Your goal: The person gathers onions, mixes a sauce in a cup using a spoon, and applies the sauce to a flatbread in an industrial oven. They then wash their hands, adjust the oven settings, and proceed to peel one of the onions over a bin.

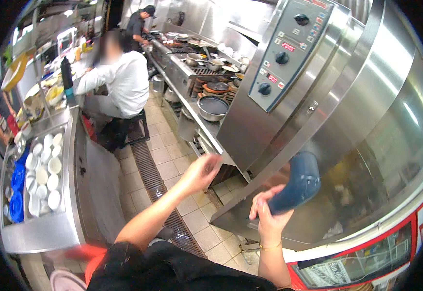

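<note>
My right hand is wrapped round the lower end of a dark blue, curved door handle. It stands out from the glass-panelled door of a tall steel oven. Left of it, my left hand is raised over the tiled floor with curled fingers; blur hides whether they are closed, and no held thing shows. Above both hands is the oven's control panel, with black knobs and lit red displays. A slanting gap runs between the oven front and the door's edge.
A cooking range carries pans. One person sits at the left counter; another stands by the range. White cups fill a steel basin. A floor grate crosses the tiles. A red-framed glass cabinet stands lower right.
</note>
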A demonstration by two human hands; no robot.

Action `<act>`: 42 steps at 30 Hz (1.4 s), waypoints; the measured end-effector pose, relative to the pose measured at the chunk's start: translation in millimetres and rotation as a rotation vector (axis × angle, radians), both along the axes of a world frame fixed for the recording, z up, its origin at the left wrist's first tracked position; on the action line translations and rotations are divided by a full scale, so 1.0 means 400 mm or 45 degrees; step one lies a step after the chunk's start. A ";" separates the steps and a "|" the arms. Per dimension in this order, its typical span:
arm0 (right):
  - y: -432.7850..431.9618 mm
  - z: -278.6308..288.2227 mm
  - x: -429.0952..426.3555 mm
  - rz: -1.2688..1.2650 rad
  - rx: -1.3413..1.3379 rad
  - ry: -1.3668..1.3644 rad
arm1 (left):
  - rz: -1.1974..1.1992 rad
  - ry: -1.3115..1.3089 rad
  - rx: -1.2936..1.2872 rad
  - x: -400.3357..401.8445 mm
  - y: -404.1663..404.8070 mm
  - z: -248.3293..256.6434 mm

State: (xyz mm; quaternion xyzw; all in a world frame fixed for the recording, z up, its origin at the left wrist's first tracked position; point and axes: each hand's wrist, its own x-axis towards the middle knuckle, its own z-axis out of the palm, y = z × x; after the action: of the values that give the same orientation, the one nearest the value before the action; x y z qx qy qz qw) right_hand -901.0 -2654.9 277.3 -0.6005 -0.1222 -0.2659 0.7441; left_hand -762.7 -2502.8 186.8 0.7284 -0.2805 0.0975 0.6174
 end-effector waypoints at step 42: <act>0.119 -0.061 -0.137 -0.977 0.059 -0.302 | 0.049 -1.257 -0.240 0.787 -0.377 0.631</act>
State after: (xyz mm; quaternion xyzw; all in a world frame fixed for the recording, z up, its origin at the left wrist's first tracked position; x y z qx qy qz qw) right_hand -955.7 -2607.2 252.8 -0.5506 0.0320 -0.5947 0.5850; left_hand -447.9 -2653.7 439.4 0.5417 -0.5155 0.4667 0.4723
